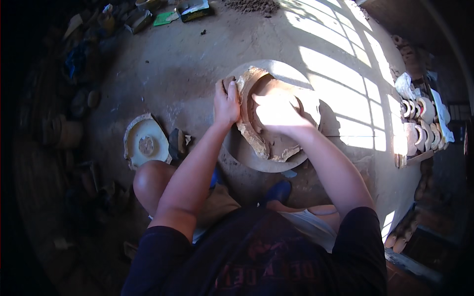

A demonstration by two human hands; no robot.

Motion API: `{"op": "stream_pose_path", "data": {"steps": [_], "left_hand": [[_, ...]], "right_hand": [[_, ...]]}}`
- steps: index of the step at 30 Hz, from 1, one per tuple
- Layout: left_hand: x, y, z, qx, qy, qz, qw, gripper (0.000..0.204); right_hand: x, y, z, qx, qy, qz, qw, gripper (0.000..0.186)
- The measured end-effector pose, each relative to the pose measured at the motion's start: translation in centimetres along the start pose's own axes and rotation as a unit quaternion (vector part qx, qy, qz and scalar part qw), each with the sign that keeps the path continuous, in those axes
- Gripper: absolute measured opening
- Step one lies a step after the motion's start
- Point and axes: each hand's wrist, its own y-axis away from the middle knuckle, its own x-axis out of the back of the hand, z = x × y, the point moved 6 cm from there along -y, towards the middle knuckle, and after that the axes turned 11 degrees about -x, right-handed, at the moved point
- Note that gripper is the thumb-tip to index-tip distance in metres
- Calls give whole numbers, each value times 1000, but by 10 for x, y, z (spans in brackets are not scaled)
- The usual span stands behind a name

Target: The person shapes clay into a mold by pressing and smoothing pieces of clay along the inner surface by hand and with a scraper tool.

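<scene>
A thick-walled, hollow mould [250, 77] with ragged pale edges lies tilted on a round, flat disc [243, 159] in front of me. My left hand [226, 104] is closed against its left outer wall, fingers bent at the rim. Reaching inside the mould, my right hand [279, 112] rests against the brown inner surface. Strong sunlight washes that hand out, so its fingers cannot be made out. Whether it holds anything is hidden.
Left of my knee sits a pale round mould half [159, 141] with a raised centre, beside a dark broken piece [174, 143]. Curved clay pieces [423, 133] line a rack at right. Loose soil [252, 6] and trays [193, 9] lie at the far side.
</scene>
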Motion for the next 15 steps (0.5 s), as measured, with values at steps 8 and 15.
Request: {"op": "stream_pose_path", "data": {"steps": [8, 15], "left_hand": [[3, -6, 3, 7, -23, -42, 999, 45], [-3, -6, 3, -7, -19, -21, 1000, 45]], "right_hand": [[-34, 44, -13, 24, 18, -163, 986, 36], [-34, 53, 4, 40, 23, -162, 986, 47]]}}
